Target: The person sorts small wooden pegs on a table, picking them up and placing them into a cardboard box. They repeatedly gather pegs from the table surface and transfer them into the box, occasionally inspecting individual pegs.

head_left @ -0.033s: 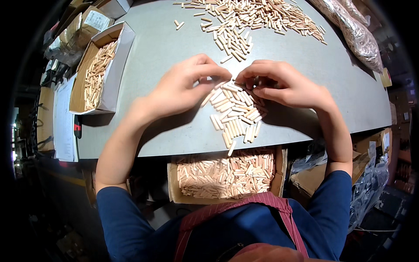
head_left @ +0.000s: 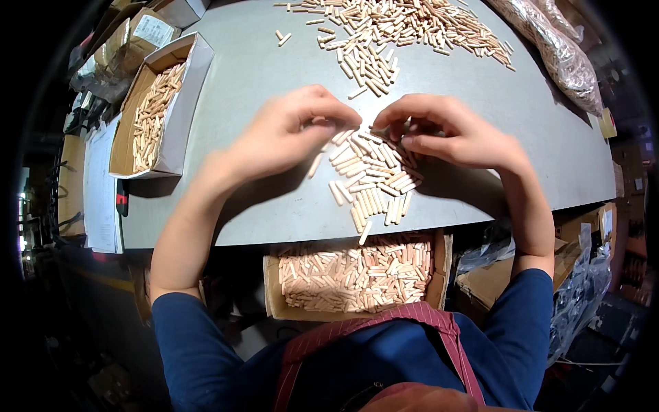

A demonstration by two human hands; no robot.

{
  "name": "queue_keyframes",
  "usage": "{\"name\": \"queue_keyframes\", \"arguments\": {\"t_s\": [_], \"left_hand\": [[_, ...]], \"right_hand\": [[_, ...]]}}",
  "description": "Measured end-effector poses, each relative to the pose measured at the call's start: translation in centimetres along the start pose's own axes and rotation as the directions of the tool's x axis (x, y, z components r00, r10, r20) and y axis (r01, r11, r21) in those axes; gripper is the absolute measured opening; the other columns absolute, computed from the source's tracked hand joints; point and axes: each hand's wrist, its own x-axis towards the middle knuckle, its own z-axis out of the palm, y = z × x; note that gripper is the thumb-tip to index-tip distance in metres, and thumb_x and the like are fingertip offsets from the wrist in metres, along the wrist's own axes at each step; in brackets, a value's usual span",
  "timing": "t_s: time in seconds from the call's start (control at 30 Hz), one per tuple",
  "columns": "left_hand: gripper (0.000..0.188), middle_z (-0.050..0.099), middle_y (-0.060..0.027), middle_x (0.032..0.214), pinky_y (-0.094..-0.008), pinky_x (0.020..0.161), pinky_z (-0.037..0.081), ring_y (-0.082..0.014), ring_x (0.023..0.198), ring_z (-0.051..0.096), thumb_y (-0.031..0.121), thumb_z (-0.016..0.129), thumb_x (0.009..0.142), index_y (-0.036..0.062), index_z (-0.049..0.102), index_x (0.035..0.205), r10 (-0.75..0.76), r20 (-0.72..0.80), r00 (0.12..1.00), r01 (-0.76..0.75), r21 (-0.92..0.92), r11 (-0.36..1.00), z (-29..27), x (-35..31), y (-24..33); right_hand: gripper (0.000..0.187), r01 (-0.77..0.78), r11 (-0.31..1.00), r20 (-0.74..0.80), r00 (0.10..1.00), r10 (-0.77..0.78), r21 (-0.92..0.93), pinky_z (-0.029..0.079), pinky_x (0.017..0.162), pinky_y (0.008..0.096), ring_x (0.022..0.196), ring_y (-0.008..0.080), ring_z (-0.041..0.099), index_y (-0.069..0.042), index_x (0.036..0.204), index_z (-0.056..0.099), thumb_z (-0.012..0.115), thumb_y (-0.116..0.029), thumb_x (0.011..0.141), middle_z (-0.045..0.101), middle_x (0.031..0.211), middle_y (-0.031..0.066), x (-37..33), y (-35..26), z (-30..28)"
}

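Observation:
Many short pale wooden dowels (head_left: 374, 172) lie in a loose heap on the grey table in front of me. My left hand (head_left: 302, 127) is over the heap's upper left side, its fingers bent and fingertips just above or touching the dowels. One dowel (head_left: 316, 165) lies apart below that palm. Across a narrow gap, my right hand (head_left: 439, 130) arches over the upper right side, with its thumb apart from the curled index finger. No dowel is clearly gripped in either hand; the undersides of both are hidden.
A larger dowel pile (head_left: 412, 27) spreads at the table's far side. An open box (head_left: 189, 103) of dowels stands on the left, beside papers (head_left: 103, 185). Below the table's front edge is a cardboard box (head_left: 274, 292) full of dowels. A plastic bag (head_left: 559, 62) lies far right.
My left hand has shifted slightly left, and the dowel under its palm has moved left, away from the heap. The right hand has moved a little to the right.

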Motion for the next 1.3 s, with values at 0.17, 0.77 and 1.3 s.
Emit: {"name": "queue_keyframes", "arguments": {"t_s": [0.17, 0.77, 1.3], "left_hand": [[0.026, 0.069, 0.0000, 0.093, -0.0206, 0.067, 0.051, -0.0054, 0.079, 0.062, 0.004, 0.056, 0.098, -0.0006, 0.074, 0.115, -0.385, 0.025, 0.923, 0.381, -0.208, 0.901, -2.4, 0.2, 0.8], [0.026, 0.077, -0.0080, 0.097, -0.0245, 0.072, 0.058, -0.0104, 0.083, 0.072, 0.013, 0.062, 0.103, -0.0031, 0.073, 0.120, -0.250, 0.433, 0.866, 0.418, -0.352, 0.838, -5.0, -1.0, 4.5], [0.025, 0.071, -0.0169, 0.067, -0.0368, 0.055, 0.053, -0.0255, 0.059, 0.072, 0.012, 0.084, 0.075, -0.0042, 0.068, 0.085, -0.744, 0.141, 0.653, 0.548, 0.590, 0.593, -7.7, -2.5, 4.8]], "right_hand": [[0.029, -0.145, 0.986, -0.092, 0.984, 0.152, 0.078, 0.058, 0.068, 0.0254, 0.075, 0.0105, 0.067, 0.003, 0.124, 0.065, 0.054, -0.001, 0.097, 0.067, 0.099, 0.0056, -0.8, 0.1, -1.9], [0.025, 0.125, 0.984, 0.514, 0.840, -0.175, 0.131, 0.057, 0.077, 0.0332, 0.085, 0.0161, 0.071, 0.001, 0.118, 0.073, 0.067, -0.008, 0.095, 0.076, 0.092, 0.0128, -1.7, -1.7, 0.4], [0.017, -0.012, 0.965, -0.185, 0.981, 0.062, 0.262, 0.054, 0.067, 0.0225, 0.076, 0.0083, 0.068, 0.000, 0.109, 0.072, 0.063, -0.013, 0.102, 0.071, 0.086, 0.0017, 0.6, 0.9, -0.2]]}}
